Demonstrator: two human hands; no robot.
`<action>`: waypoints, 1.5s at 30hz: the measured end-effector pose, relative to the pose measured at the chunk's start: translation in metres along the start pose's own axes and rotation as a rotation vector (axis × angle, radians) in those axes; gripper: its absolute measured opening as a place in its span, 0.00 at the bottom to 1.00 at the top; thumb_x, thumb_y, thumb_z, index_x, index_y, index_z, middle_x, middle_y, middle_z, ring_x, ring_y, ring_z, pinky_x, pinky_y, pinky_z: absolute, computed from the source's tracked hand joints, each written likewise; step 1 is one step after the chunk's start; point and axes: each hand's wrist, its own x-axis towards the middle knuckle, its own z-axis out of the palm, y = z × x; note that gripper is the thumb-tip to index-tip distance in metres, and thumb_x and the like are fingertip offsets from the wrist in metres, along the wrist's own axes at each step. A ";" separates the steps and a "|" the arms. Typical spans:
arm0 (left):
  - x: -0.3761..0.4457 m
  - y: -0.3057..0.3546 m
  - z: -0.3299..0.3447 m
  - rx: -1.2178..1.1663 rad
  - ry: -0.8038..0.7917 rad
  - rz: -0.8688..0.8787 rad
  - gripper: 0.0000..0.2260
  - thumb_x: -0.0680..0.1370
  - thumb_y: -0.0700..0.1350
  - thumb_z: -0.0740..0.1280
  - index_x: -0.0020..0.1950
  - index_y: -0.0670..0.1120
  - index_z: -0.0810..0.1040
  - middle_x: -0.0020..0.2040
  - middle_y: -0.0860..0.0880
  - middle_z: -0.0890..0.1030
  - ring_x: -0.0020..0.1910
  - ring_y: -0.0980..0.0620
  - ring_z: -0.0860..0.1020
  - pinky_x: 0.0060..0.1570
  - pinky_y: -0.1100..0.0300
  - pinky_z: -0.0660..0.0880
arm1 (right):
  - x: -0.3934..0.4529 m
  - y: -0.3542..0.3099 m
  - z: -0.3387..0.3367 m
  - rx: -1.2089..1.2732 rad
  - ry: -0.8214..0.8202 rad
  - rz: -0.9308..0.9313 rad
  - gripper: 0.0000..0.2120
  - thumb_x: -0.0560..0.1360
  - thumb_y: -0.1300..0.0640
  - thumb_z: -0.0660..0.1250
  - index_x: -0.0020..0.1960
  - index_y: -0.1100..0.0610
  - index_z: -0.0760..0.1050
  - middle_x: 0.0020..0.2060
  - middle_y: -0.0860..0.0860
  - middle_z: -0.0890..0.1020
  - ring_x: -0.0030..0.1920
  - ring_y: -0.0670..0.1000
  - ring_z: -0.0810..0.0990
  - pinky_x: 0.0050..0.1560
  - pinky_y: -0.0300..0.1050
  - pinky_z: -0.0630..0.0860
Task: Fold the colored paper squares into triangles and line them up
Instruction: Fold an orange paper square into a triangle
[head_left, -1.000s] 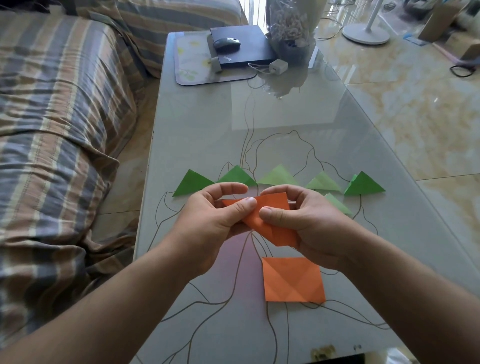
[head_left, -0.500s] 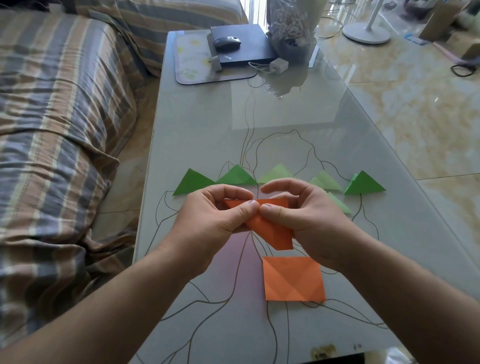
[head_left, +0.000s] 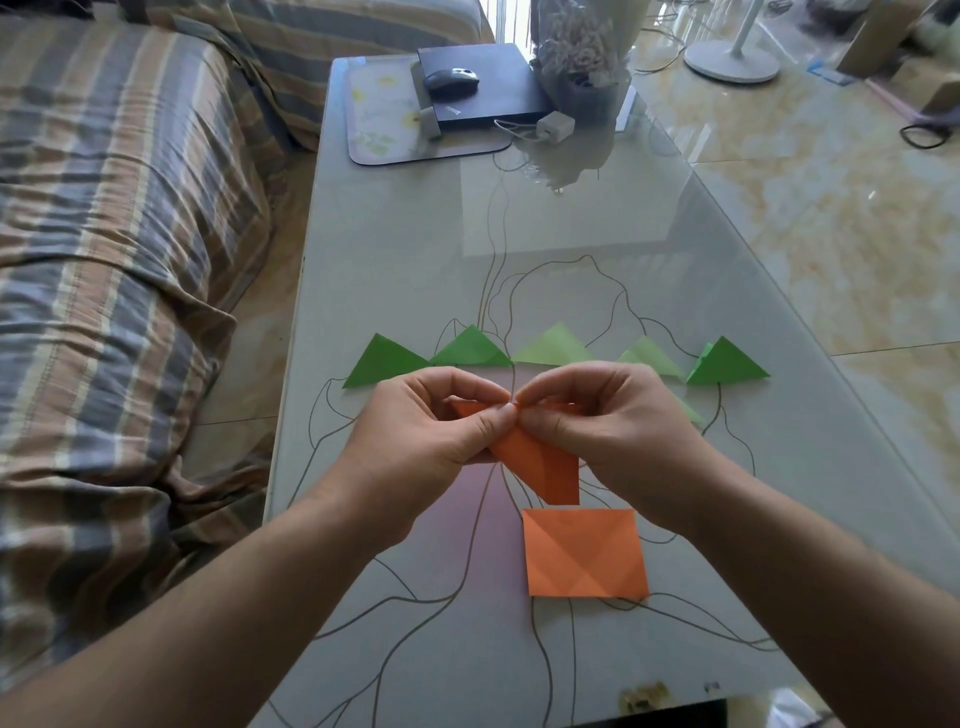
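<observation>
While both hands work at one orange sheet, the state of the job reads as follows.

Done so far: five green triangles stand in a row across the surface (head_left: 395, 270) beyond the hands, from the dark green triangle at the left end (head_left: 383, 361) to the dark green triangle at the right end (head_left: 724, 364); the three between them are one dark and two pale.
Stray piece: a sixth pale green piece (head_left: 687, 410) peeks out just behind the right hand, nearer than the row; whether it is a finished triangle I cannot tell.
In hand: the orange paper being folded (head_left: 545, 467) is held up above the surface, its lower corner hanging down just above the flat sheet.
Left hand: the left hand (head_left: 421, 436) pinches the top edge of the orange paper, thumb and forefinger curled tight on it.
Right hand: the right hand (head_left: 618, 431) pinches the same edge, its fingers (head_left: 540, 387) meeting the left ones tip to tip.
Step judged: the two pinches seem to be bringing corners together or pressing a crease, so this fold looks part way through.
Waiting: one flat orange square (head_left: 584, 553), already showing crease lines, lies on the surface nearest the person.
Left to do: likely finish this orange triangle, fold the flat square, and set both in line; no orange triangle is in the row yet.
</observation>
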 end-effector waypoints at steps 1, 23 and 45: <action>0.000 0.000 0.000 0.002 -0.004 0.004 0.09 0.71 0.39 0.76 0.50 0.39 0.84 0.44 0.41 0.87 0.46 0.44 0.87 0.42 0.57 0.84 | 0.000 0.000 0.000 -0.010 0.012 -0.013 0.03 0.75 0.64 0.76 0.48 0.58 0.86 0.43 0.56 0.88 0.45 0.55 0.87 0.47 0.50 0.85; 0.003 0.010 -0.013 -0.063 0.059 0.052 0.26 0.66 0.44 0.77 0.64 0.49 0.78 0.47 0.43 0.88 0.50 0.43 0.87 0.53 0.49 0.83 | 0.002 -0.006 -0.005 0.002 0.128 -0.145 0.13 0.72 0.69 0.77 0.40 0.51 0.88 0.41 0.56 0.88 0.45 0.60 0.87 0.48 0.63 0.85; 0.004 0.005 -0.008 -0.111 0.048 0.026 0.20 0.74 0.41 0.75 0.64 0.51 0.77 0.48 0.40 0.86 0.48 0.44 0.87 0.49 0.55 0.83 | 0.003 -0.012 -0.003 0.093 0.133 -0.046 0.08 0.73 0.69 0.75 0.42 0.57 0.86 0.37 0.53 0.86 0.41 0.50 0.85 0.47 0.47 0.84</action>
